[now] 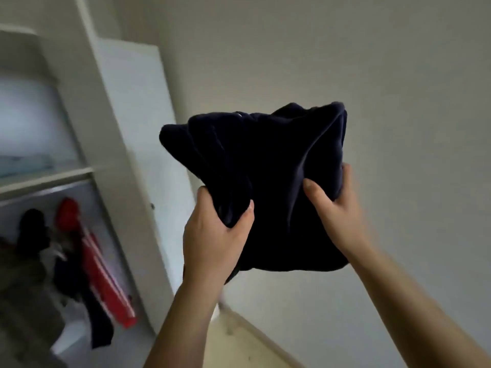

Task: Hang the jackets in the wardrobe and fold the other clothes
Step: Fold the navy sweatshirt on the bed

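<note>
A folded dark navy garment (265, 168) is held up in the air in front of a plain wall. My left hand (215, 235) grips its lower left edge, thumb on the near side. My right hand (334, 205) grips its lower right side, thumb pressed into the cloth. At the left stands the open white wardrobe (117, 128), where a red jacket with white stripes (103, 272) and several dark jackets (34, 235) hang under a shelf.
The open wardrobe door (148, 144) stands just left of the garment. A shelf (45, 179) above the hanging rail holds pale folded things, blurred. Light wooden floor (247, 343) shows at the bottom, along a white skirting board.
</note>
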The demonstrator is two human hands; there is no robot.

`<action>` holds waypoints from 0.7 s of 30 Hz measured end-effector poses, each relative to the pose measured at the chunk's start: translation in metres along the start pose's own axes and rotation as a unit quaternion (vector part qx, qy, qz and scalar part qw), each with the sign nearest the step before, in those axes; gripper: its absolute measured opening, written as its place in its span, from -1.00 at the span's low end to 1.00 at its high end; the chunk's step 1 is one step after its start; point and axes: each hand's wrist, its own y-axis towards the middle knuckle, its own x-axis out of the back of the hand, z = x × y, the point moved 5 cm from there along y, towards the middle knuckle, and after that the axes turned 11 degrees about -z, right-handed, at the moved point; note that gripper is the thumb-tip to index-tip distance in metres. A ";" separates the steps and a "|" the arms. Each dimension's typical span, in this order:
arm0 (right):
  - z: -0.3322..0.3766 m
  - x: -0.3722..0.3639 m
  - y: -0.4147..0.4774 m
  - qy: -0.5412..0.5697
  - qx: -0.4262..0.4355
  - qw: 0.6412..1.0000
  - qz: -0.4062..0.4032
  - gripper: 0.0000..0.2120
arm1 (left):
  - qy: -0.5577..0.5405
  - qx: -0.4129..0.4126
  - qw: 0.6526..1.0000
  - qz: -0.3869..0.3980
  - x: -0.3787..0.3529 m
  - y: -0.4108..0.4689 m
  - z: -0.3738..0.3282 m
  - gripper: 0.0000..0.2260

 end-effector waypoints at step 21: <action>0.066 -0.636 -0.063 0.272 -0.013 0.919 0.284 -0.80 | 0.315 -0.035 0.913 -0.258 0.358 0.277 0.284 -0.61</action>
